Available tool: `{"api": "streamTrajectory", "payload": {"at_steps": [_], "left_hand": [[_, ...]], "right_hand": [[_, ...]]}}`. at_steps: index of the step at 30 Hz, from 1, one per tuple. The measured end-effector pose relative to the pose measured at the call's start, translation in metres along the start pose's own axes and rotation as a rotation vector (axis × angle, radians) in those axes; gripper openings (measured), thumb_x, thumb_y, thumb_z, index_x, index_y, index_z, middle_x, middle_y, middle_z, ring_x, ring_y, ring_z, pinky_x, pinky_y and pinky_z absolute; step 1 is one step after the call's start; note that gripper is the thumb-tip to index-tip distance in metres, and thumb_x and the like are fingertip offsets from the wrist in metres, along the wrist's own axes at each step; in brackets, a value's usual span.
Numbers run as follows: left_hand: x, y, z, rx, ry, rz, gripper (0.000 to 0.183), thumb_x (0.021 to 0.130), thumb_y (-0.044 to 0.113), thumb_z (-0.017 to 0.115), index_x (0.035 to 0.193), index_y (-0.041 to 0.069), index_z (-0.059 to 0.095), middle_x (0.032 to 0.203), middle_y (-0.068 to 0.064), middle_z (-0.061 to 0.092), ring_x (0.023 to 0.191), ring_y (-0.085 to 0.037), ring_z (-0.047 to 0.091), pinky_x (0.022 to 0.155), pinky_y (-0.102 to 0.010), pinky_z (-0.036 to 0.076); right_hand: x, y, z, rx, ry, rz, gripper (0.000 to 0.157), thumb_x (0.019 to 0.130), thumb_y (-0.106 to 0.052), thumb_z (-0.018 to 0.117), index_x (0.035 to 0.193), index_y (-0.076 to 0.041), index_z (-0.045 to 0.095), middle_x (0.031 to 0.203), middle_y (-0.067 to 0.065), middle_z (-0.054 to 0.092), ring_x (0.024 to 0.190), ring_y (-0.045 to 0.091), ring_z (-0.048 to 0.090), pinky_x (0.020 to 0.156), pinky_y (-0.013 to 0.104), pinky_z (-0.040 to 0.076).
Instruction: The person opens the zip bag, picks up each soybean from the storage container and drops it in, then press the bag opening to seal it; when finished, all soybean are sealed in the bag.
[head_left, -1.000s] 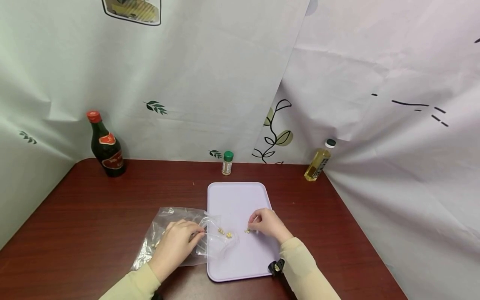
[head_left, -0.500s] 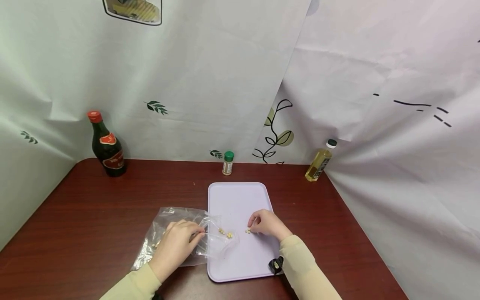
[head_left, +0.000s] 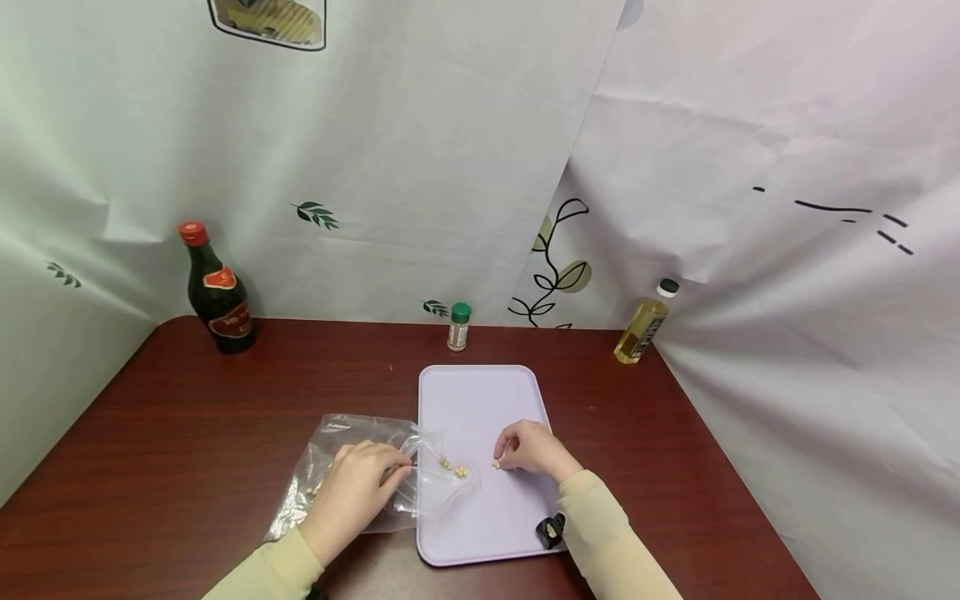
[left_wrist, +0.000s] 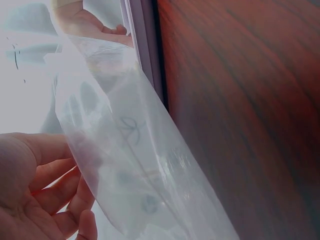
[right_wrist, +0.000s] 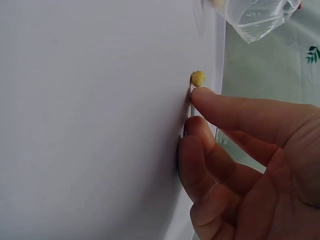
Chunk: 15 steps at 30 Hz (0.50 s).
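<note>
My left hand [head_left: 352, 487] pinches the edge of a clear plastic bag [head_left: 352, 429]. In the left wrist view the bag [left_wrist: 125, 130] stretches away from the fingers. The bag's right end overlaps a pale lilac tray [head_left: 480, 396], where several yellow beans [head_left: 461, 472] lie at or inside the bag's end. My right hand [head_left: 532, 447] is low over the tray, thumb and fingers bent. Beside its fingertips one yellow bean [right_wrist: 198, 78] sits on the tray surface, just past the thumb tip. Whether other beans are between the fingers is hidden.
A dark red-capped bottle [head_left: 222, 292] stands at the back left. Behind the tray is a green-capped shaker [head_left: 458, 327], and at the back right corner an oil bottle [head_left: 641, 327]. A patterned sheet [head_left: 397, 167] hangs along the table's back edge.
Fewer beans show beside the right fingertips than before; one is visible there now. My right fingers have shifted slightly. The left hand and bag hold their place.
</note>
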<state>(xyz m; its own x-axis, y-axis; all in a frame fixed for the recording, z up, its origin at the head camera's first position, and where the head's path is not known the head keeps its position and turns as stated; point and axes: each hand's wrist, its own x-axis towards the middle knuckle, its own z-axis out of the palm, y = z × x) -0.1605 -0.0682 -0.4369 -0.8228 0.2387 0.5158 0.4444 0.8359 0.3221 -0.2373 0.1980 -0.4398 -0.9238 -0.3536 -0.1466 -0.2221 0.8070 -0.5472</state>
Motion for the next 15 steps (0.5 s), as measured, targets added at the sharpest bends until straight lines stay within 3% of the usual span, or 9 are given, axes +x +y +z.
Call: {"api": "streamTrajectory", "payload": {"at_steps": [8,15], "left_hand": [[0.0001,0.0003,0.0003,-0.006,0.008,0.001,0.011,0.071,0.018,0.081,0.078,0.017,0.072,0.081,0.006,0.071,0.080,-0.012,0.064,0.072,-0.035,0.042],[0.0011,0.0008,-0.0003,0.000,0.014,0.011,0.012,0.071,0.018,0.081,0.079,0.017,0.072,0.082,0.006,0.071,0.080,-0.013,0.064,0.072,-0.035,0.043]], "right_hand": [[-0.0029,-0.0004,-0.0024,0.029,0.011,0.001,0.006,0.072,-0.005,0.072,0.073,-0.009,0.069,0.057,-0.008,0.049,0.053,0.006,0.046,0.051,0.021,0.038],[-0.0066,-0.0056,-0.0033,0.064,0.039,-0.049,0.009,0.074,-0.004,0.074,0.073,-0.009,0.067,0.058,-0.007,0.053,0.052,0.005,0.047,0.049,0.021,0.040]]}}
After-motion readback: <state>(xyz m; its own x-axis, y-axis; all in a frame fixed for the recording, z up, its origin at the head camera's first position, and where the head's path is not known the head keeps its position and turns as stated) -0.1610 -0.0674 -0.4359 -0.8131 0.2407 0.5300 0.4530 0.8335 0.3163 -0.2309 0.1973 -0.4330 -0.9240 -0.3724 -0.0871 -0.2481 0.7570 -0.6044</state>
